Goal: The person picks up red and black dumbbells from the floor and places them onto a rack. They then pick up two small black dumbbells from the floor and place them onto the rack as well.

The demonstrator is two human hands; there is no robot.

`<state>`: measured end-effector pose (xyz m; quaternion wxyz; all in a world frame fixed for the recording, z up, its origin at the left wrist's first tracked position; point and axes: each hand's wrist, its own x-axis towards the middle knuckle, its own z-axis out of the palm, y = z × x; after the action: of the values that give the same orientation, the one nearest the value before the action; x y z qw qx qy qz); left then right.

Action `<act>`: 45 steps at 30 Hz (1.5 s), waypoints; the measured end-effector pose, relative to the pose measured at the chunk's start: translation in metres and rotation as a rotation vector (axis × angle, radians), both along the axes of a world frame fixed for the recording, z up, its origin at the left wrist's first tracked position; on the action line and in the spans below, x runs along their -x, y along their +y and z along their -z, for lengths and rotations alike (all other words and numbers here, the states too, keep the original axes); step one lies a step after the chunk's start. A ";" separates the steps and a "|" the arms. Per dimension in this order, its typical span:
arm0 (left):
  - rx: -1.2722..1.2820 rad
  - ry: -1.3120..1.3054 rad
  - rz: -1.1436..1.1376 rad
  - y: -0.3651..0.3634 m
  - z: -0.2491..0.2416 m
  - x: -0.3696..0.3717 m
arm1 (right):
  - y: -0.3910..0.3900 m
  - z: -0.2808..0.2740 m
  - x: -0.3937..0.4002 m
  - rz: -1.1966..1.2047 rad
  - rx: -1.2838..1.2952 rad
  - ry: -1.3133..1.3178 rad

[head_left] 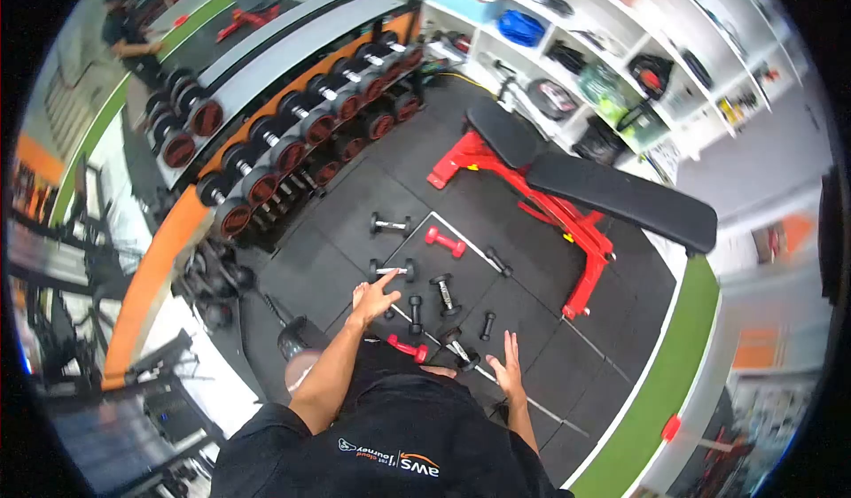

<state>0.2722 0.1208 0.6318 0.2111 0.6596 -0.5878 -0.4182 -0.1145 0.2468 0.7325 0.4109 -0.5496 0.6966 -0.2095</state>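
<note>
My left hand [377, 300] reaches forward with its index finger stretched out and holds nothing. Its fingertip overlaps a black dumbbell with a silver handle [408, 270] in this view. To the right, my right hand [508, 372] is held up, palm inward, fingers straight and apart. Nearest to it are a larger black dumbbell [459, 349] and a small black dumbbell [488, 325]. Several more lie about the floor, among them a red dumbbell [445, 242], another red dumbbell [408, 348] close to my body, and a slim black dumbbell [416, 315] between my hands.
A rack of dumbbells [306, 112] lines the left wall. Ahead to the right stands a red-framed weight bench [612, 188] with black pads. White shelves [567, 46] with bags and gear fill the back. A mirror at far left reflects a person [133, 42].
</note>
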 end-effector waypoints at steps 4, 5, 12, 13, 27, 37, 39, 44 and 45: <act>0.006 0.054 -0.102 0.026 -0.066 -0.001 | -0.022 -0.009 -0.020 -0.176 -0.057 0.016; -0.060 0.098 -0.119 0.027 -0.084 -0.010 | -0.028 -0.010 -0.026 -0.226 -0.067 0.024; -0.180 -0.024 -0.185 0.036 -0.031 -0.095 | -0.084 -0.027 -0.114 -0.268 -0.063 -0.041; -0.197 0.030 -0.193 0.033 -0.027 -0.109 | -0.092 -0.032 -0.130 -0.267 -0.076 -0.047; -0.028 0.492 -0.325 -0.016 -0.119 -0.298 | -0.209 -0.072 -0.349 -0.587 0.125 0.017; 0.103 0.647 -0.553 0.010 -0.147 -0.346 | -0.259 -0.085 -0.439 -0.852 0.253 0.047; 0.145 0.665 -0.583 0.013 -0.149 -0.349 | -0.269 -0.087 -0.452 -0.880 0.250 0.060; 0.173 0.686 -0.710 0.016 -0.151 -0.356 | -0.295 -0.093 -0.490 -0.971 0.234 0.047; 0.169 0.721 -0.716 0.015 -0.155 -0.358 | -0.301 -0.094 -0.499 -0.997 0.249 0.047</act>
<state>0.6305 0.1358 0.7865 0.5829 0.6141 -0.2466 -0.4715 0.3846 -0.0539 0.8261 0.3765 -0.8643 0.3285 -0.0571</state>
